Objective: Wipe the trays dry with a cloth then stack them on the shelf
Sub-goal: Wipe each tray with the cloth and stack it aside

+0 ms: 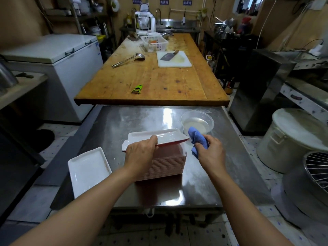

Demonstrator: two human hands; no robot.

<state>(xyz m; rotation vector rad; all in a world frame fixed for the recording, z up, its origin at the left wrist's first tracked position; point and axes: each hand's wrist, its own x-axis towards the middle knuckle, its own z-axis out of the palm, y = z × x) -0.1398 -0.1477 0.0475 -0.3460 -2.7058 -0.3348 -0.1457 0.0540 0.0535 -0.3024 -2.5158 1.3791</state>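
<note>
A tall stack of pink trays [166, 163] stands in the middle of the steel table [134, 119]. My left hand [140, 150] grips the near edge of the top tray [159, 137], white inside and red underneath, lifted and tilted above the stack. My right hand [210, 150] holds a bunched blue cloth [197, 139] just right of that tray's right end. One white tray [87, 168] lies flat by itself at the table's near-left corner.
A clear plastic bowl [197, 122] with cloudy liquid sits behind the cloth. Beyond is a wooden table [156, 82] with a green peeler [137, 89], ladle [128, 60], and cutting board with cleaver [174, 59]. A white lidded bucket [291, 139] stands on the right.
</note>
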